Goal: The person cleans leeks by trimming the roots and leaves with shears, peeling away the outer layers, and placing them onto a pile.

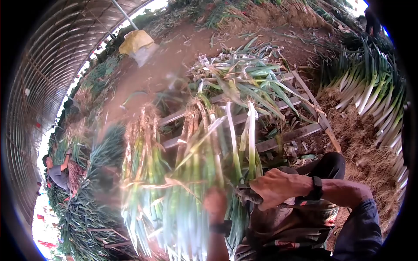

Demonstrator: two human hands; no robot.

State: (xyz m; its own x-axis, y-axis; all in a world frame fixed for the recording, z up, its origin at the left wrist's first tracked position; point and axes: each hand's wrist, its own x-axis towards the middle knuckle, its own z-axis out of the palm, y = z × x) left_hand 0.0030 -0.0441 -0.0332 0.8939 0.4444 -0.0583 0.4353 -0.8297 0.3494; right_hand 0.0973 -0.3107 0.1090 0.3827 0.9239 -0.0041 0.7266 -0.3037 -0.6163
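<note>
the left hand, blurred, looks closed round a bundle of leeks, which is held over the wooden rack with roots pointing away from the person and green leaves toward them. the right hand grips a dark tool just beside the stalks; its working end is too blurred to make out. to do this well, i judge that 2 things matter: a firm left grip so the stalks lie even, and the tool meeting them squarely, clear of the left fingers. more leeks are stacked well apart at the right.
</note>
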